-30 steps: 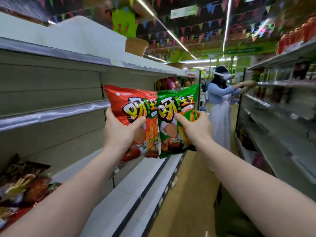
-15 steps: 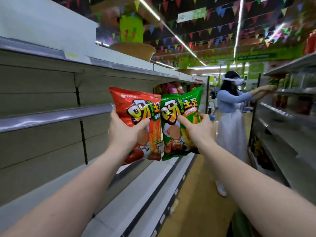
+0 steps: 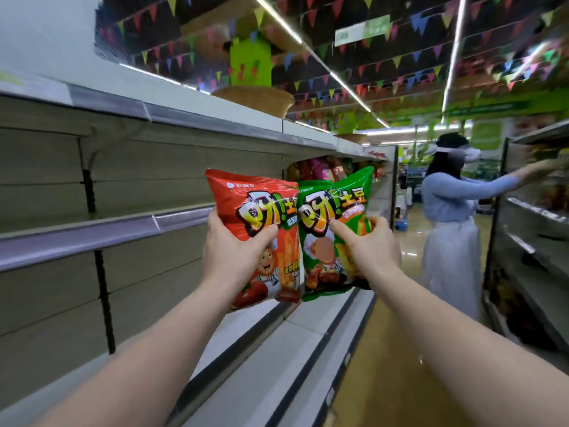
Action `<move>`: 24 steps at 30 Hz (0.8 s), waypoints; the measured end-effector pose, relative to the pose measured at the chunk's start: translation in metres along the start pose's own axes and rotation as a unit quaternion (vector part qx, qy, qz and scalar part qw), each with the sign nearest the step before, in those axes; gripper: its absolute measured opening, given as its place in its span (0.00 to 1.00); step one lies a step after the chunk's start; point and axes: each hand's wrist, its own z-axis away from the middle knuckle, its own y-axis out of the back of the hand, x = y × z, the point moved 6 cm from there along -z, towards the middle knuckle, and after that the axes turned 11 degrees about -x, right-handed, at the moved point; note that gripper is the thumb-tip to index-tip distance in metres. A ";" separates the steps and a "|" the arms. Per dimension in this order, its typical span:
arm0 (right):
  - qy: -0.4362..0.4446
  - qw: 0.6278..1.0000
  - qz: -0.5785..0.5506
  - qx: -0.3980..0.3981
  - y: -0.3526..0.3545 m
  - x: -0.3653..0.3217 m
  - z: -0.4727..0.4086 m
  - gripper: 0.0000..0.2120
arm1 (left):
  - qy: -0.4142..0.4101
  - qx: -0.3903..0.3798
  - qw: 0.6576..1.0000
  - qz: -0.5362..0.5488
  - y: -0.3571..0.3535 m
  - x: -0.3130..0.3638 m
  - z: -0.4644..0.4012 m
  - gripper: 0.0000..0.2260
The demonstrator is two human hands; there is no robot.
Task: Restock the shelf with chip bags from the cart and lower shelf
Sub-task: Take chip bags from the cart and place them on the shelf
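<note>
Left hand: the left hand (image 3: 235,254) is gripping the red chip bag (image 3: 261,235) at its left edge, thumb curled across the printed front, the other fingers hidden behind the bag.
Right hand: the right hand (image 3: 368,246) is holding the green chip bag (image 3: 334,223) by its right side, thumb pressing on the front, fingers wrapping round the edge.
Where the bags are: both are hanging upright in the air, side by side with their inner edges touching or overlapping, out in front of the bare middle shelf (image 3: 107,234) and above the bottom shelf (image 3: 308,328).
Step in hand: judging from the pose, the person is carrying the pair toward an open stretch of shelf.
Doing it well: the bags are air-filled and slippery, so a light hold near the edges is serving better than a squeeze; setting each down on its bottom seam, face outward, should keep them standing.
Risk: placing two at once, one is likely to tip or slide off the shelf lip.
Nearby: another person (image 3: 449,217) is reaching into the opposite shelving (image 3: 535,217), well apart.
</note>
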 end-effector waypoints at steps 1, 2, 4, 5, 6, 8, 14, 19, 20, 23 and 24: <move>0.001 1.000 0.003 0.004 -0.004 0.004 -0.017 0.32 | -0.002 -0.005 1.000 0.004 -0.009 -0.008 -0.016 0.34; 0.003 1.000 0.004 0.008 -0.009 0.008 -0.035 0.32 | -0.005 -0.009 1.000 0.008 -0.018 -0.015 -0.033 0.33; 0.005 1.000 0.001 0.019 -0.017 0.013 -0.072 0.32 | -0.015 -0.018 1.000 0.017 -0.035 -0.026 -0.068 0.33; 0.005 1.000 -0.001 0.023 -0.020 0.015 -0.090 0.32 | -0.020 -0.023 0.999 0.020 -0.043 -0.030 -0.085 0.33; 0.004 1.000 -0.001 0.027 -0.023 0.016 -0.106 0.32 | -0.025 -0.028 0.999 0.023 -0.051 -0.034 -0.102 0.34; 0.007 0.999 -0.002 0.037 -0.026 0.020 -0.137 0.32 | -0.034 -0.036 0.999 0.023 -0.066 -0.039 -0.135 0.34; -0.005 0.999 -0.005 0.046 -0.036 0.048 -0.225 0.32 | -0.028 -0.031 0.999 0.019 -0.114 -0.062 -0.209 0.33; -0.006 0.999 -0.013 0.031 -0.041 0.083 -0.296 0.33 | -0.010 -0.010 1.000 -0.018 -0.159 -0.084 -0.255 0.33; -0.003 1.000 -0.014 0.028 -0.040 0.091 -0.310 0.33 | -0.008 -0.006 1.000 -0.026 -0.170 -0.086 -0.263 0.34; 0.009 1.000 -0.020 0.007 -0.037 0.111 -0.355 0.34 | -0.007 0.013 0.999 -0.040 -0.203 -0.092 -0.285 0.33; 0.017 1.000 -0.025 -0.004 -0.036 0.117 -0.371 0.34 | -0.006 0.020 0.999 -0.042 -0.215 -0.094 -0.292 0.33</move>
